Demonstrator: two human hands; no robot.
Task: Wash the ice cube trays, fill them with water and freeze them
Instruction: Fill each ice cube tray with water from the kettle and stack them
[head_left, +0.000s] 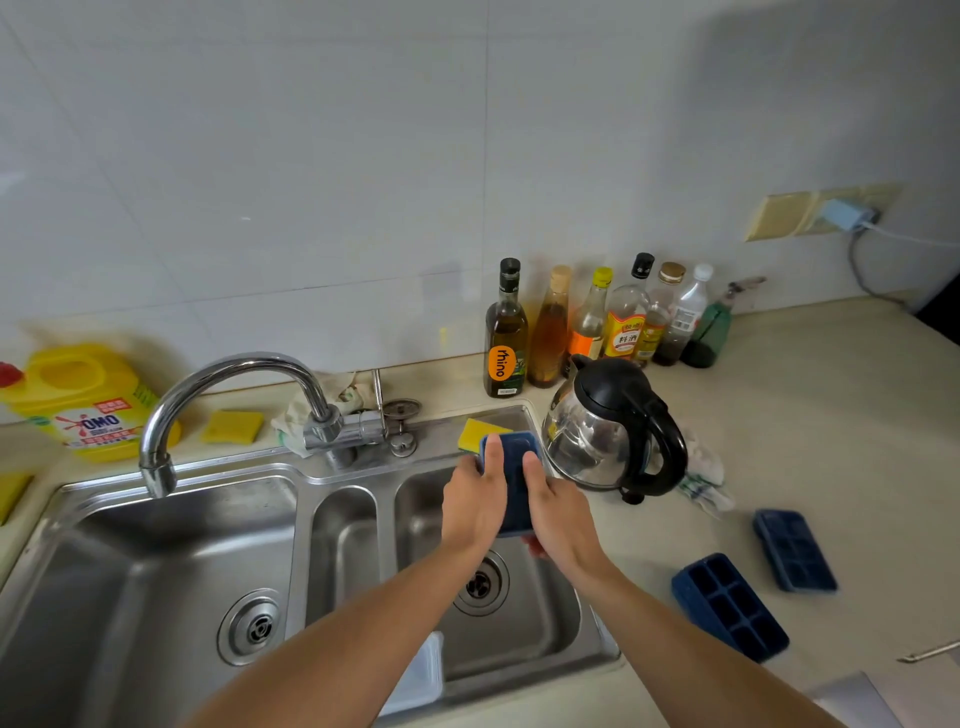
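Your left hand and right hand both grip one blue tray over the sink; two more trays lie right of your right hand.

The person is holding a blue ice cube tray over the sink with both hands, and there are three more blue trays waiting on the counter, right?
Almost. Both the left hand and right hand do hold a blue ice cube tray over the sink, but the head view shows only two more blue trays on the counter, not three: one nearer and one farther right.
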